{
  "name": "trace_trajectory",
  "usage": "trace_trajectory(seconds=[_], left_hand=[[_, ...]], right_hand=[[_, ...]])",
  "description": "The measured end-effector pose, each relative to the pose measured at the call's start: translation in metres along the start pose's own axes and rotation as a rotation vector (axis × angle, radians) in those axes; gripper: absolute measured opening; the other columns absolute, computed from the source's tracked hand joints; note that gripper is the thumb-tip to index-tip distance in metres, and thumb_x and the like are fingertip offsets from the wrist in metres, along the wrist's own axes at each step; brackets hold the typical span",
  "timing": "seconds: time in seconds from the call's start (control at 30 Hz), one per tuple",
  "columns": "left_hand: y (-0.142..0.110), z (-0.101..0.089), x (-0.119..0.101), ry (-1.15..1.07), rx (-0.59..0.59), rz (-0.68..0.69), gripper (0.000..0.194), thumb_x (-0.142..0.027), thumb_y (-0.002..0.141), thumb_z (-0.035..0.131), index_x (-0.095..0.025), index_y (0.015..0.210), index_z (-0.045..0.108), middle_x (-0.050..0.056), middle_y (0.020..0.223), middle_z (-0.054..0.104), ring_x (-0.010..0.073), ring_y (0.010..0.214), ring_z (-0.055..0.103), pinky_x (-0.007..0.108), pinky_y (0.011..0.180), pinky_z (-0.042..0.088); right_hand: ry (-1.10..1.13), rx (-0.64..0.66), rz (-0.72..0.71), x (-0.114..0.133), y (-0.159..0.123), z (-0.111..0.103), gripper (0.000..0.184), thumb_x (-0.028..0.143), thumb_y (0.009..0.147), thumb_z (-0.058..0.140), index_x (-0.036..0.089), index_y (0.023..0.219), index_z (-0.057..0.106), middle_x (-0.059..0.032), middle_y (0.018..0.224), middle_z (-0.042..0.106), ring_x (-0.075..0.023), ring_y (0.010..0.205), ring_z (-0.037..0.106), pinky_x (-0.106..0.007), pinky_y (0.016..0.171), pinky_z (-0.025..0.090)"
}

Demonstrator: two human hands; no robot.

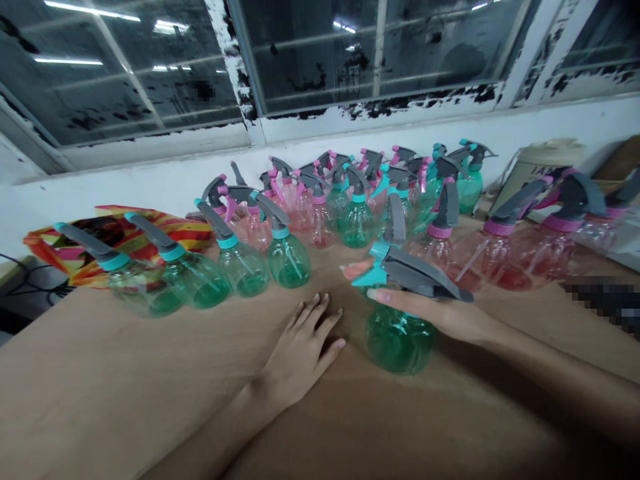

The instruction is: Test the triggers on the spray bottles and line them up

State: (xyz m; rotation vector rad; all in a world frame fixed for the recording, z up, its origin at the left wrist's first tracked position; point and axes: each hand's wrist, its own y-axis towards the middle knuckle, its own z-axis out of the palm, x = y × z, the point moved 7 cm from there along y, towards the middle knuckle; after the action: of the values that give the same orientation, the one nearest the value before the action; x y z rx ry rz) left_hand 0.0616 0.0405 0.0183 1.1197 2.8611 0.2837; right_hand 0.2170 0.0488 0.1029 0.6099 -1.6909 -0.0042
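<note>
My right hand grips a green spray bottle around the neck, just under its grey and turquoise spray head. The bottle is upright, close to the tabletop; whether its base touches the wood I cannot tell. To its left, my left hand lies flat on the wooden table, fingers spread and holding nothing. Beyond that hand stands another green spray bottle, with several similar ones in a row to the left. Pink spray bottles are grouped on the right, behind my right hand.
At the back, several pink and green bottles crowd together near the wall, among them a green one. A red and yellow patterned bag lies behind the left row. A cream container is at the back right, below the windows.
</note>
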Motion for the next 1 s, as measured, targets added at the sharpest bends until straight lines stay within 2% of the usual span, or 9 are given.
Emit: trace_trajectory(seconds=[0.23,0.4,0.5,0.63,0.77,0.87,1.0], left_hand=[[0.001,-0.002,-0.001,0.004,-0.006,-0.004,0.044,-0.039,0.096,0.044,-0.015,0.134,0.045,0.013,0.145,0.038,0.0277,0.134,0.033,0.047,0.107,0.031],[0.0,-0.001,-0.001,0.013,0.003,-0.004,0.045,-0.039,0.096,0.043,-0.016,0.134,0.045,0.013,0.145,0.038,0.0276,0.134,0.033,0.047,0.107,0.031],[0.0,0.0,0.0,0.013,0.008,-0.005,0.044,-0.04,0.096,0.043,-0.016,0.134,0.045,0.013,0.144,0.039,0.0273,0.134,0.032,0.047,0.107,0.031],[0.0,0.0,0.001,0.015,-0.011,0.0,0.045,-0.039,0.096,0.043,-0.016,0.134,0.045,0.013,0.144,0.039,0.0274,0.134,0.033,0.047,0.107,0.032],[0.0,-0.001,0.0,0.024,-0.031,0.011,0.045,-0.039,0.096,0.043,-0.015,0.134,0.044,0.015,0.145,0.038,0.0276,0.134,0.032,0.047,0.107,0.032],[0.0,0.0,0.0,0.025,-0.017,0.011,0.045,-0.039,0.096,0.042,-0.014,0.134,0.044,0.015,0.144,0.039,0.0278,0.134,0.033,0.047,0.107,0.032],[0.0,0.0,0.0,0.024,-0.014,0.009,0.045,-0.039,0.097,0.041,-0.014,0.134,0.044,0.015,0.143,0.04,0.0276,0.134,0.033,0.047,0.106,0.032]], right_hand=[[-0.002,0.02,0.014,-0.003,-0.003,0.001,0.044,0.026,0.083,0.063,0.035,0.126,0.055,-0.0003,0.126,0.062,-0.0231,0.119,0.055,-0.043,0.103,0.042],[-0.051,0.046,-0.016,-0.001,-0.004,-0.001,0.045,0.025,0.085,0.061,0.038,0.127,0.053,0.0023,0.13,0.059,-0.0225,0.125,0.048,-0.044,0.108,0.035],[-0.11,0.044,-0.034,0.003,-0.004,-0.002,0.04,0.025,0.084,0.062,0.037,0.123,0.058,0.0018,0.125,0.063,-0.0222,0.123,0.051,-0.043,0.108,0.035],[-0.09,0.033,-0.016,0.005,-0.002,0.0,0.03,0.027,0.082,0.063,0.031,0.112,0.065,-0.0004,0.114,0.068,-0.0208,0.108,0.062,-0.039,0.096,0.048],[-0.101,-0.067,0.022,-0.001,-0.003,0.0,0.014,0.033,0.079,0.065,0.026,0.092,0.068,-0.0005,0.091,0.07,-0.0205,0.09,0.067,-0.035,0.082,0.054],[-0.106,-0.155,0.056,-0.006,-0.006,-0.003,0.015,0.039,0.077,0.066,0.025,0.082,0.066,0.0,0.082,0.068,-0.0205,0.082,0.067,-0.035,0.077,0.055],[-0.125,-0.168,0.082,-0.007,-0.007,-0.004,0.016,0.04,0.078,0.065,0.025,0.08,0.064,0.0003,0.082,0.069,-0.021,0.081,0.068,-0.036,0.077,0.054]])
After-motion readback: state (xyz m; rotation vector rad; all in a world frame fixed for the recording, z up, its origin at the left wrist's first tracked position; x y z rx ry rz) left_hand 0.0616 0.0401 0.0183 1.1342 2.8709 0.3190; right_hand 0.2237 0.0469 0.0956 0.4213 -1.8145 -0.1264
